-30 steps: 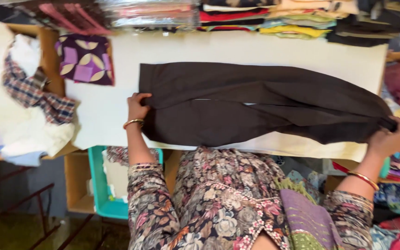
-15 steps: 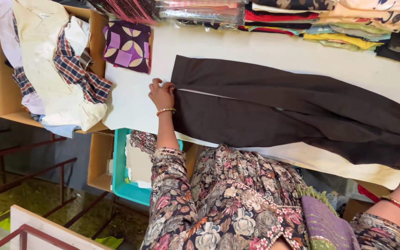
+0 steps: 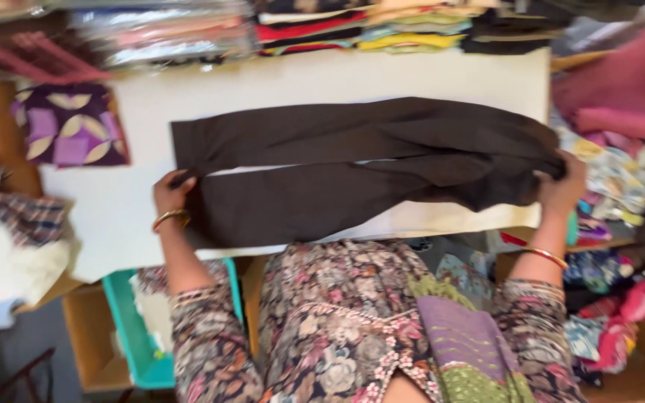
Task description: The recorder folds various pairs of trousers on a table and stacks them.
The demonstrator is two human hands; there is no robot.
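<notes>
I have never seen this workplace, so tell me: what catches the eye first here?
A pair of dark brown trousers lies spread across the middle of the white table. The left hand grips one end and the right hand the other. Bright folded fabrics are stacked along the far edge.

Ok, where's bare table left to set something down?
Bare white table between the folded stacks and the dark trousers; another patch left of the left hand, below the purple cloth. Right edge by the right hand is crowded.
</notes>
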